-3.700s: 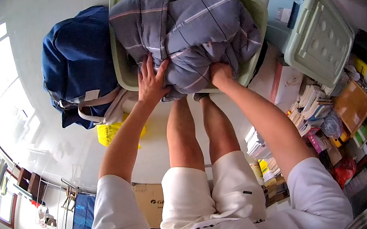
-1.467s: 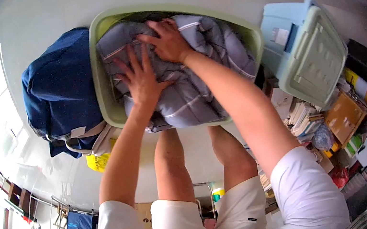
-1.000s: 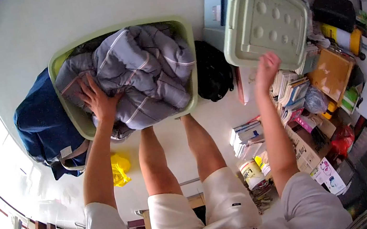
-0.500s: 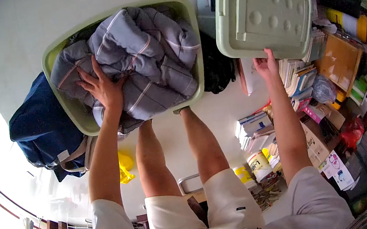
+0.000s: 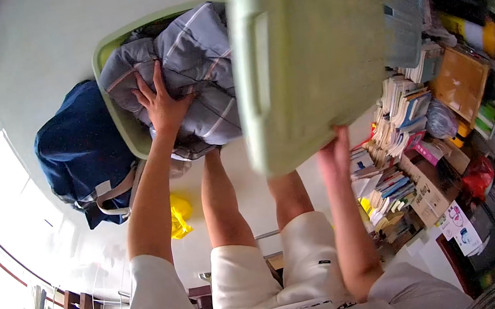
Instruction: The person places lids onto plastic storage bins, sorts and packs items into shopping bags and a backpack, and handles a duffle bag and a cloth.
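Note:
A grey checked quilt lies bunched up inside a pale green plastic bin. My left hand rests on the quilt with its fingers spread, pressing near the bin's left side. In my right hand is the edge of the bin's green lid, raised and tilted up close to the camera. The lid covers the right part of the bin and quilt from view. My right fingers are curled round its lower edge, partly hidden behind it.
A dark blue bag stands left of the bin. Near my legs lies a yellow plastic bag. On the right are a bluish storage box, stacked books, a cardboard box and a red plastic bag.
My right hand has swung the lid left and up, from beside the bin to partly over it. My left hand stays on the quilt. The view has shifted slightly.

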Demonstrator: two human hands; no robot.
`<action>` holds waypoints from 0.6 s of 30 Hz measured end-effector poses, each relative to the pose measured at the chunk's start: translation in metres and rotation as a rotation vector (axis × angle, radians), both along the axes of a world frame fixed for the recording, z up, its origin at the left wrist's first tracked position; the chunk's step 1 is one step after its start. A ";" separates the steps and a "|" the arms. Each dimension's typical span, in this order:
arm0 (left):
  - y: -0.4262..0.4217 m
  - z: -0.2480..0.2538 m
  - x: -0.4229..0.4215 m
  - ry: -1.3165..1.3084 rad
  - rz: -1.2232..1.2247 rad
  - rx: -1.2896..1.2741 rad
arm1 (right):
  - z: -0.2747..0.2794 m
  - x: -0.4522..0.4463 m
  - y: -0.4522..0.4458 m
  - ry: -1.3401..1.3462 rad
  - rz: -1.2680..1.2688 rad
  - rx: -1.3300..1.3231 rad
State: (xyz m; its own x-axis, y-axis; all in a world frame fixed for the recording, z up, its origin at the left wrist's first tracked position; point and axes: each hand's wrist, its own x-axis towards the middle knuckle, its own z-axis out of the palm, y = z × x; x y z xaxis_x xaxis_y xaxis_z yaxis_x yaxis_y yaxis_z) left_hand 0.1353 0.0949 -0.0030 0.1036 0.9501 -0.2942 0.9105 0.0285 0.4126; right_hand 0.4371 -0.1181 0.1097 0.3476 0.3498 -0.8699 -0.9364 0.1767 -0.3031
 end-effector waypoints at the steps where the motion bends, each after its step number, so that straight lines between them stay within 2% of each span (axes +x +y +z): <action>1: 0.000 -0.006 -0.021 -0.075 -0.141 0.052 | 0.011 -0.036 0.012 0.096 -0.053 0.060; 2: -0.006 -0.031 -0.052 -0.756 0.201 -0.304 | 0.019 -0.071 0.022 0.078 -0.073 -0.014; 3: -0.012 -0.057 -0.082 -1.361 0.724 -0.543 | 0.020 -0.099 0.023 0.183 -0.100 0.015; 4: -0.039 -0.085 -0.134 -1.224 0.558 -0.610 | 0.014 -0.126 0.013 0.013 0.175 -0.041; 6: -0.007 0.060 -0.129 -0.989 0.964 -0.610 | 0.010 -0.176 0.012 0.020 0.214 -0.016; 7: 0.001 0.093 -0.140 -1.124 1.007 -0.521 | 0.013 -0.199 0.018 0.200 -0.020 0.063; 8: 0.008 0.119 -0.151 -1.258 1.047 -0.431 | 0.014 -0.219 0.018 0.194 -0.033 0.071; 9: 0.012 0.149 -0.152 -1.355 1.072 -0.507 | 0.011 -0.238 0.013 0.204 0.005 0.063; 11: 0.004 0.174 -0.156 -1.442 1.090 -0.605 | -0.001 -0.262 0.003 0.211 0.026 0.048; 13: -0.005 0.171 -0.158 -0.941 0.609 -0.256 | -0.021 -0.274 -0.009 0.262 0.034 0.091; 14: -0.003 0.166 -0.155 -0.947 0.599 -0.258 | -0.039 -0.274 -0.019 0.255 0.027 0.096; 15: -0.003 0.162 -0.154 -0.745 0.512 -0.244 | -0.056 -0.275 -0.030 0.372 0.180 -0.074; 16: -0.006 0.157 -0.154 -0.539 0.426 -0.230 | -0.053 -0.267 -0.026 0.369 0.380 -0.249; 17: -0.008 0.133 -0.167 -0.565 0.444 -0.209 | -0.051 -0.259 -0.022 0.392 0.578 -0.410; 18: -0.002 0.127 -0.167 -0.569 0.436 -0.212 | -0.045 -0.232 -0.018 0.228 0.834 -0.555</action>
